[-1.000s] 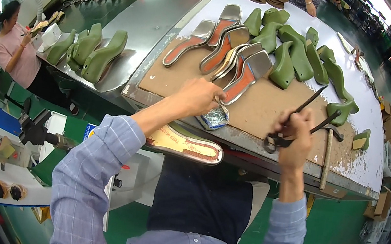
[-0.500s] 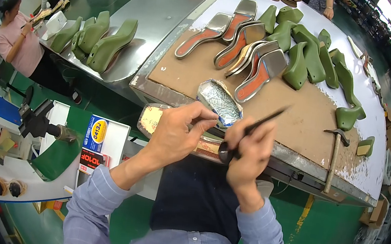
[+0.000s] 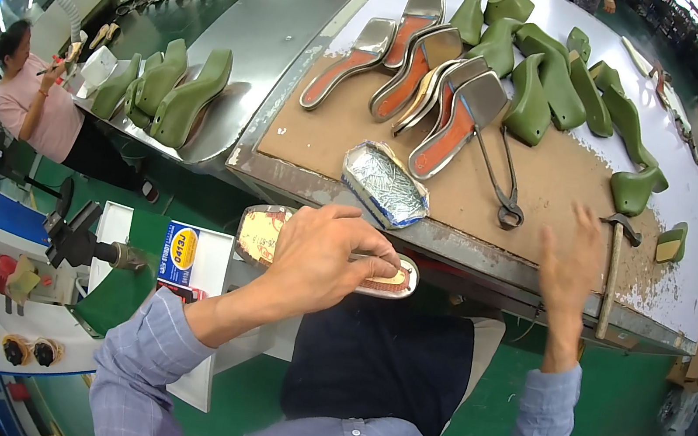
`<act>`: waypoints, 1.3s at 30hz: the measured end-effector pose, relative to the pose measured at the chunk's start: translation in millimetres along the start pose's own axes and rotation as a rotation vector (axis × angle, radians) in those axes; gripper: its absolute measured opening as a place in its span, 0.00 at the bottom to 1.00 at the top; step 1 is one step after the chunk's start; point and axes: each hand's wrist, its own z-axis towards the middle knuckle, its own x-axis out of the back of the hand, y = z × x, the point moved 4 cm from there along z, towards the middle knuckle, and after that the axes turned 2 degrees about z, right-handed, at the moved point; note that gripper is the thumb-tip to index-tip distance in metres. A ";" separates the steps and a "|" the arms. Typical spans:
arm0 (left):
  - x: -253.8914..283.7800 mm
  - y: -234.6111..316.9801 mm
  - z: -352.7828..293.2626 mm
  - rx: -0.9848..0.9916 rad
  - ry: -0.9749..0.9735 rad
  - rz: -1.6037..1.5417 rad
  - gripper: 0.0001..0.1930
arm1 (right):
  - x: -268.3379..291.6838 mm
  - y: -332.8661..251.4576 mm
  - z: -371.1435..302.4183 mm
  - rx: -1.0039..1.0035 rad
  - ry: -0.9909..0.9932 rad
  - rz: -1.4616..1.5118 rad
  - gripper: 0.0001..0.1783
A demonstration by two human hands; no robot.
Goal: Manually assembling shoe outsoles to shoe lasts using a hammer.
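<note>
My left hand (image 3: 331, 255) is over a sole-shaped piece (image 3: 263, 233), cream on top with a shiny rim, at the table's front edge. Its thumb and forefinger are pinched together near one end of the piece; whatever is between them is too small to make out. My right hand (image 3: 571, 269), slightly blurred, has its fingers stretched out and holds nothing. It is just left of a hammer (image 3: 609, 287) with a wooden handle. Metal pincers (image 3: 509, 214) lie on the brown board, handles spread. A torn box (image 3: 406, 218) of loose nails (image 3: 380, 180) sits behind my left hand.
Several orange-and-silver sole-shaped pieces (image 3: 447, 143) lie on the brown board (image 3: 305, 146). Green shoe lasts (image 3: 556, 86) stand behind them; more lasts (image 3: 192, 100) are on the metal bench at left. A person (image 3: 37, 106) in pink works there. A white side table (image 3: 195, 379) is at my left.
The pincers have left my right hand and now lie on the board. That hand has moved right, toward the hammer, and opened. My left hand stays pinched over the sole-shaped piece.
</note>
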 end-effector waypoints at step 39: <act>-6.3 2.4 1.6 -0.193 0.097 0.148 0.07 | 111.4 -97.3 -70.5 0.283 -0.300 0.753 0.26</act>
